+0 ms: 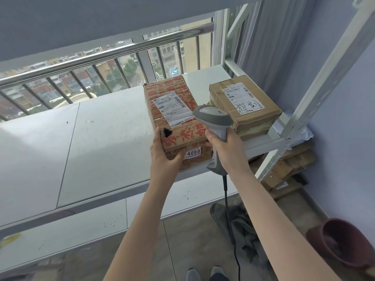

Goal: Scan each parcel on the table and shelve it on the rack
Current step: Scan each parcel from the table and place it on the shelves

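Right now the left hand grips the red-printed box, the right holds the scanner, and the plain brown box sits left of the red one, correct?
No: the head view shows the plain brown box right of the red-printed box, not left. The left hand does grip the red-printed box and the right hand holds the scanner.

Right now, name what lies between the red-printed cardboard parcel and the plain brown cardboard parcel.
Head view: the grey handheld barcode scanner, gripped by the right hand, covers the near gap; farther back, only bare white shelf shows.
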